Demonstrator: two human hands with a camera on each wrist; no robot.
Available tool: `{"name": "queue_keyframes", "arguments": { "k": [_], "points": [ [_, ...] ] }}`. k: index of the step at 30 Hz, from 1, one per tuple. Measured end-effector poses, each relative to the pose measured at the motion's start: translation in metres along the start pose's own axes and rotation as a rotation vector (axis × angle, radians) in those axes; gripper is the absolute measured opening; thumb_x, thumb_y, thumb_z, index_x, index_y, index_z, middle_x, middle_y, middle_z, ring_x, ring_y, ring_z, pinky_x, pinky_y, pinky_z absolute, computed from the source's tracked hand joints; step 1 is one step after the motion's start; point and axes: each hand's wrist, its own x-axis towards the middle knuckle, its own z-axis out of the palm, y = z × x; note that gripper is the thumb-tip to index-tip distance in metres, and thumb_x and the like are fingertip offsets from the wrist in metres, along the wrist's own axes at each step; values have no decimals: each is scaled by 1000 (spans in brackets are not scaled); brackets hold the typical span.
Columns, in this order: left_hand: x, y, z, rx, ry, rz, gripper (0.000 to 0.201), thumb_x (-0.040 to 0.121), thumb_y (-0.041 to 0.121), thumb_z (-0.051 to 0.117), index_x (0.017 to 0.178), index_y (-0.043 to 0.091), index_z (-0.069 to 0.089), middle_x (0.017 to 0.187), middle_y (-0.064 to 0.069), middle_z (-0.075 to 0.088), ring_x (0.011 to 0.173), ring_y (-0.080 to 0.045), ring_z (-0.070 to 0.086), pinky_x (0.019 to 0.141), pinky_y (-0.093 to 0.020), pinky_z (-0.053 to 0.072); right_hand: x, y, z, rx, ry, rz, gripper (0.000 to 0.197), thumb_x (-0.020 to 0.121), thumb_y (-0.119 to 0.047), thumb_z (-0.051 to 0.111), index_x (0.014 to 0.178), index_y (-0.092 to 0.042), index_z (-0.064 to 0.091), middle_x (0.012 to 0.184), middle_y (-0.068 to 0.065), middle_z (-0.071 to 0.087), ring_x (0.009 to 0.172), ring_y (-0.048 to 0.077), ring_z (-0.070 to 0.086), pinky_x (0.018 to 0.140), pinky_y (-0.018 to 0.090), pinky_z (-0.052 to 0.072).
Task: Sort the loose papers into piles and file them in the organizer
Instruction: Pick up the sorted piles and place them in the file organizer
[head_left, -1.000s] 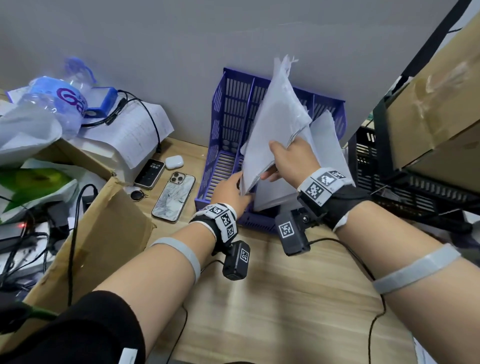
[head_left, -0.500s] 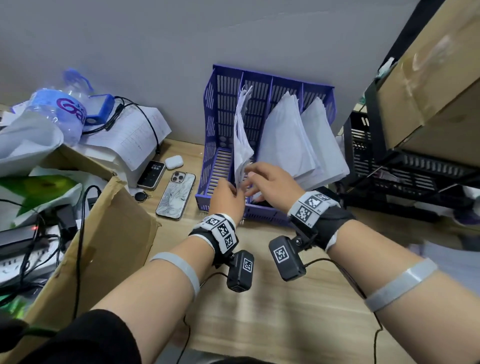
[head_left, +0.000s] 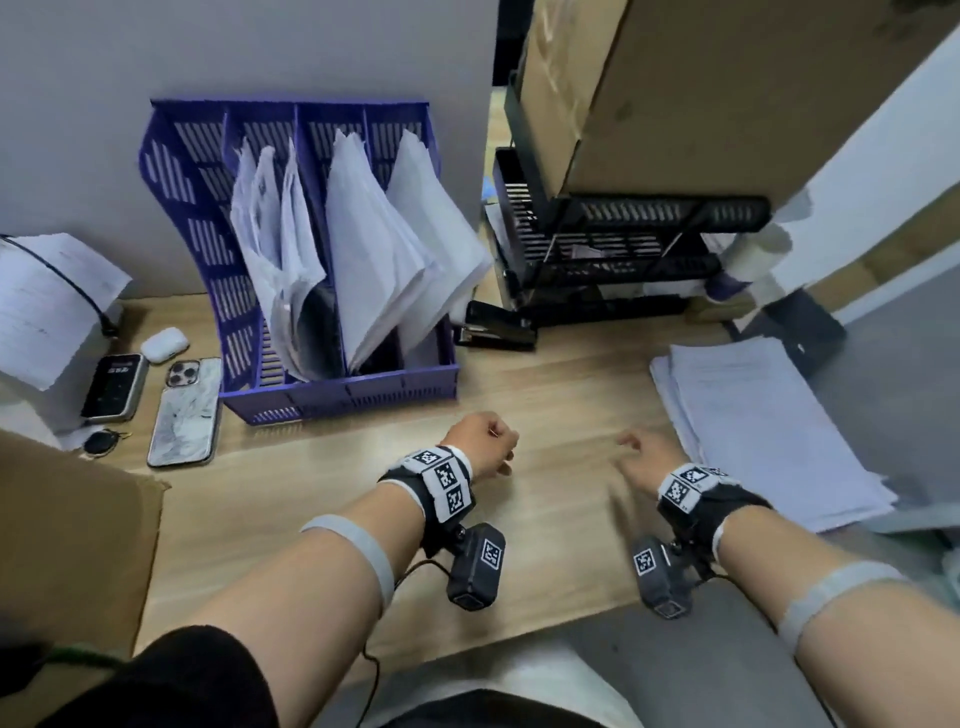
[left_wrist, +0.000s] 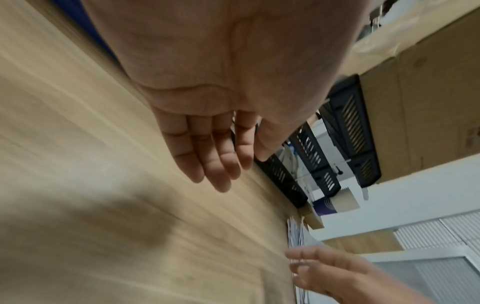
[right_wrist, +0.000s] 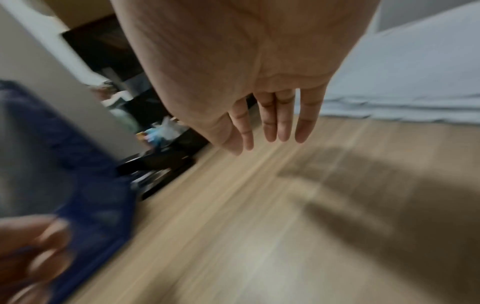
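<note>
Empty, both: left hand (head_left: 480, 441) and right hand (head_left: 644, 457) loose-fingered above pale wooden desk (head_left: 545, 395), gripping nothing. Just beyond, purple slotted plastic organizer (head_left: 291, 400) against grey wall, white paper bundles (head_left: 374, 244) leaning in three right compartments. Flat stack of white loose papers (head_left: 763, 431) at desk's right edge, just beside right hand.

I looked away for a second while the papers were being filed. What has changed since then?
Both hands let go of the sheaf, which now stands in the purple organizer, second slot from the left. The left hand and right hand have pulled back, empty, over the desk, toward the paper stack on the right. The other filed papers and the phones stayed put.
</note>
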Motion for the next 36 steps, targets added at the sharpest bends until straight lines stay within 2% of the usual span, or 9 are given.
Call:
{"name": "queue_keyframes", "arguments": {
  "k": [6, 9, 12, 16, 18, 22, 27, 32, 36],
  "points": [
    [25, 28, 70, -24, -107, -38, 17, 93, 16, 59, 76, 15, 57, 83, -9, 69, 76, -27, 71, 67, -33, 53, 19, 117, -50, 0, 146, 321, 48, 85, -23, 61, 132, -18, 52, 131, 20, 44, 115, 40, 53, 98, 39, 47],
    [39, 41, 110, -98, -166, -65, 12, 94, 15, 60, 82, 13, 57, 90, -11, 68, 77, -25, 68, 76, -39, 56, 31, 158, -69, -14, 184, 377, 57, 83, -22, 64, 138, -16, 47, 137, 21, 43, 121, 40, 51, 99, 40, 44],
    [52, 52, 152, -204, -196, -117, 6, 92, 12, 61, 95, 12, 56, 94, -15, 64, 69, -21, 63, 75, -35, 55, 49, 195, -84, -21, 219, 387, 67, 82, -22, 66, 143, -15, 38, 146, 19, 36, 132, 37, 40, 106, 41, 37],
    [66, 66, 199, -296, -225, -218, 30, 90, 3, 62, 118, 6, 51, 79, -7, 59, 62, -17, 57, 65, -30, 51, 78, 237, -100, -70, 191, 402, 90, 78, -39, 71, 151, -20, 21, 156, 17, 23, 144, 35, 23, 114, 49, 30],
    [73, 72, 217, -342, -245, -261, 39, 91, 5, 62, 128, 6, 47, 76, -4, 61, 68, -18, 63, 68, -29, 51, 92, 253, -105, -105, 138, 425, 106, 72, -53, 73, 153, -25, 10, 159, 16, 16, 147, 34, 16, 116, 54, 25],
    [83, 83, 246, -341, -204, -238, 59, 86, 17, 73, 137, 8, 45, 109, -14, 71, 93, -28, 74, 87, -45, 59, 111, 271, -114, -41, 59, 426, 124, 64, -63, 77, 154, -25, 0, 159, 18, 19, 145, 36, 25, 114, 52, 31],
    [97, 91, 268, -219, -166, -170, 44, 74, 30, 80, 111, 12, 67, 104, -10, 76, 94, -34, 73, 86, -56, 58, 112, 275, -114, -38, 81, 399, 114, 66, -59, 78, 151, -10, 19, 147, 21, 32, 134, 39, 39, 107, 47, 38],
    [101, 98, 271, -35, -164, -107, 39, 86, 31, 74, 120, 12, 68, 117, -5, 71, 101, -26, 68, 89, -34, 55, 93, 263, -78, -69, 228, 203, 65, 73, -60, 65, 116, -12, 60, 121, 13, 50, 120, 33, 47, 97, 42, 47],
    [95, 96, 267, 32, -99, -54, 40, 87, 32, 70, 124, 16, 65, 116, 0, 69, 103, -23, 66, 85, -27, 49, 82, 256, -59, -25, 347, 149, 68, 76, -56, 65, 124, -8, 56, 125, 11, 46, 122, 30, 42, 98, 39, 46]
  ]
}}
